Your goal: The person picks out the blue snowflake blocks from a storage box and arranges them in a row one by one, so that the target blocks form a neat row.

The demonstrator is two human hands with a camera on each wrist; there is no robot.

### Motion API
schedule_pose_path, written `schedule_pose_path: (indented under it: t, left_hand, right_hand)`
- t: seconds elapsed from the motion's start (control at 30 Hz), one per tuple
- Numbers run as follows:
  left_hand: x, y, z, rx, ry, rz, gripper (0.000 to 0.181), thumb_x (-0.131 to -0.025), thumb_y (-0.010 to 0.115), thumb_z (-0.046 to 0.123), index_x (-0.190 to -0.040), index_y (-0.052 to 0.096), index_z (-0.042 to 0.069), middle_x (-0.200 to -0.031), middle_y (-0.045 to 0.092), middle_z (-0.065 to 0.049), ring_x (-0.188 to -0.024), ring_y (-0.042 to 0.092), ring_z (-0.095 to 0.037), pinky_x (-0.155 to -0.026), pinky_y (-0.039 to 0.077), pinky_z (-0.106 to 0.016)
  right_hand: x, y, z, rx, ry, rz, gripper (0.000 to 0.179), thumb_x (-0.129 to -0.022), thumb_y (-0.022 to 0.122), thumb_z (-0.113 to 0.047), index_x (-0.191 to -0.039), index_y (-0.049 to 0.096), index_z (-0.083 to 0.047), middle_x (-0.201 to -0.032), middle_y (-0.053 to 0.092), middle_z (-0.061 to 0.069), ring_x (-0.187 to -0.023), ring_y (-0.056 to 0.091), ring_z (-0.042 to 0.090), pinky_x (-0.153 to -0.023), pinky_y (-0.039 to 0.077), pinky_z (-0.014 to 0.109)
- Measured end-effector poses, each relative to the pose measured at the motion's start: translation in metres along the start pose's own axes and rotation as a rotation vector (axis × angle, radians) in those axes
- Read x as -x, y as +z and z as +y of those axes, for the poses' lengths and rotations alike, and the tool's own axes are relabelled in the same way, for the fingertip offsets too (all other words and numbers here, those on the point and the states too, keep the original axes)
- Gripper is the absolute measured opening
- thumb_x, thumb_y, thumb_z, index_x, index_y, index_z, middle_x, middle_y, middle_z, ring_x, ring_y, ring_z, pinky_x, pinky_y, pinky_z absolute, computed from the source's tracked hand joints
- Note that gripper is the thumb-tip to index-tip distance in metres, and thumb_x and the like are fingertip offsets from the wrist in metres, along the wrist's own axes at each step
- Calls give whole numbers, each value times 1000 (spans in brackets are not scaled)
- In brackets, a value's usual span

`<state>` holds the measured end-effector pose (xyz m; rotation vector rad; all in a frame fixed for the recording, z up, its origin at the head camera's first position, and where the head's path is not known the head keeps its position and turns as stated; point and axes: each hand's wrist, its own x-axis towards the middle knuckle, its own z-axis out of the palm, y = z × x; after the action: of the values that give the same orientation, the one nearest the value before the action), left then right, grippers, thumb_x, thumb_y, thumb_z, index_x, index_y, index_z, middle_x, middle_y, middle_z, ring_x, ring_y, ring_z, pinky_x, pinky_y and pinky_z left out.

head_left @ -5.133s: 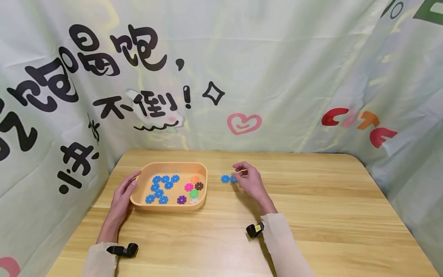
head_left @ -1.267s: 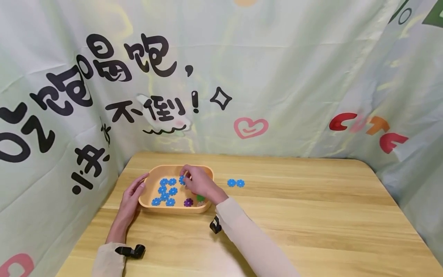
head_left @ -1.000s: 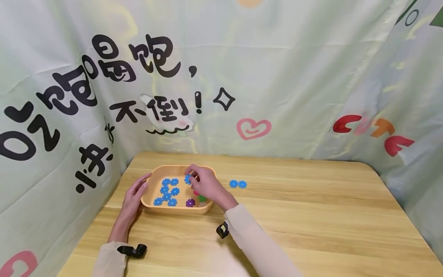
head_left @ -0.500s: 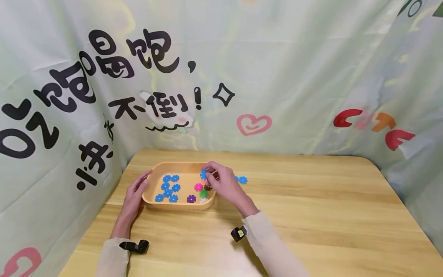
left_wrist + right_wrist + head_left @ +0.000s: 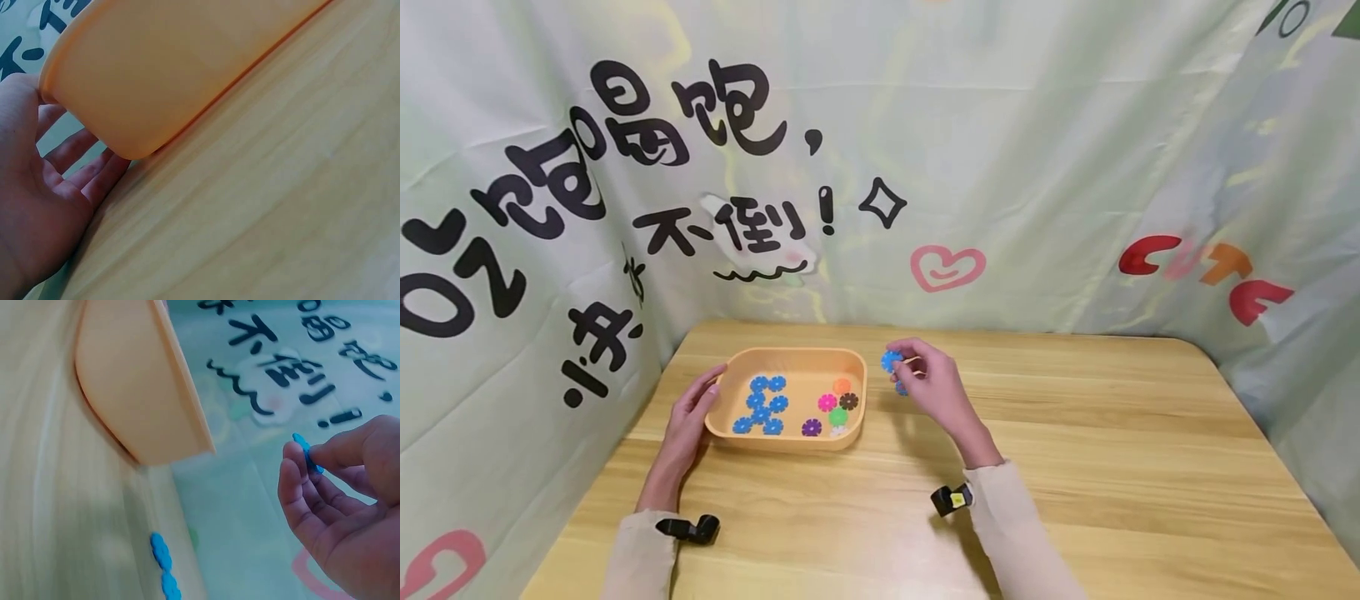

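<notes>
My right hand (image 5: pixel 934 390) pinches a blue snowflake disc (image 5: pixel 891 361) between thumb and fingers, above the table to the right of the tray. The right wrist view shows that held disc edge-on. Two more blue discs (image 5: pixel 161 551) lie joined in a row on the table below; in the head view the hand mostly covers them. My left hand (image 5: pixel 688 417) rests against the left end of the orange tray (image 5: pixel 786 444), its fingers rather straight along the outside wall. Inside the tray, several blue discs (image 5: pixel 760 414) lie on the left.
On the tray's right side lie single discs: orange (image 5: pixel 842 386), pink (image 5: pixel 827 402), brown (image 5: pixel 848 402), green (image 5: pixel 838 417), purple (image 5: pixel 812 427) and white (image 5: pixel 838 431). The wooden table (image 5: pixel 1112 450) meets a printed curtain (image 5: pixel 1030 208) at its back and sides.
My right hand has carried the blue disc from inside the tray rightward, past its rim, to over the paired discs. Earlier it was at that pair, then reached into the tray. My left hand stays at the tray.
</notes>
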<state>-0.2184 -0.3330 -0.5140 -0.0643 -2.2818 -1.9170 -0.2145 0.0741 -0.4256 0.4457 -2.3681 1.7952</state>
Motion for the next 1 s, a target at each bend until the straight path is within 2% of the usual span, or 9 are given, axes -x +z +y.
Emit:
schedule_pose_path:
  t: [0.1, 0.2, 0.5, 0.67, 0.87, 1.0]
  left_hand:
    - [0, 1, 0, -2, -4, -6, 48, -110, 50, 28, -153, 48, 8, -158, 40, -19, -132, 50, -20, -97, 48, -16]
    - [0, 0, 0, 2, -5, -6, 48, -110, 50, 27, -154, 47, 8, -157, 40, -20, -130, 51, -19, -96, 49, -16]
    - [0, 0, 3, 10, 11, -19, 49, -110, 50, 29, -154, 46, 7, -157, 39, -20, -129, 50, -15, -96, 48, -15]
    - [0, -1, 2, 9, 16, -16, 48, -110, 50, 27, -154, 46, 6, -156, 40, -19, -125, 52, -9, -95, 48, -14]
    - [0, -1, 2, 7, 23, -10, 48, -110, 51, 26, -153, 46, 5, -156, 41, -18, -126, 51, -8, -95, 48, -14]
    - [-1, 0, 2, -2, 24, -9, 48, -110, 51, 24, -153, 47, 5, -156, 41, -19, -127, 50, -9, -96, 47, -14]
  right_hand:
    - [0, -10, 4, 47, 10, 25, 25, -99, 63, -1, -123, 69, -2, -104, 68, 13, -87, 71, 34, -66, 59, 35]
    - [0, -18, 10, 88, 18, 33, 27, -98, 66, -2, -124, 70, -5, -108, 69, 14, -91, 71, 31, -69, 58, 30]
    - [4, -35, 31, 149, 69, 40, 36, -94, 72, -1, -130, 67, -2, -117, 68, 16, -101, 68, 31, -86, 58, 42]
    - [5, -43, 38, 159, 103, 46, 37, -93, 73, 1, -130, 67, -1, -115, 69, 17, -99, 66, 30, -84, 58, 39]
    - [6, -47, 52, 177, 148, 50, 35, -93, 73, 2, -128, 67, 0, -107, 69, 16, -94, 64, 28, -70, 55, 27]
    - [8, -51, 63, 196, 195, 49, 35, -92, 74, 1, -126, 67, 1, -103, 67, 15, -91, 61, 26, -72, 52, 25]
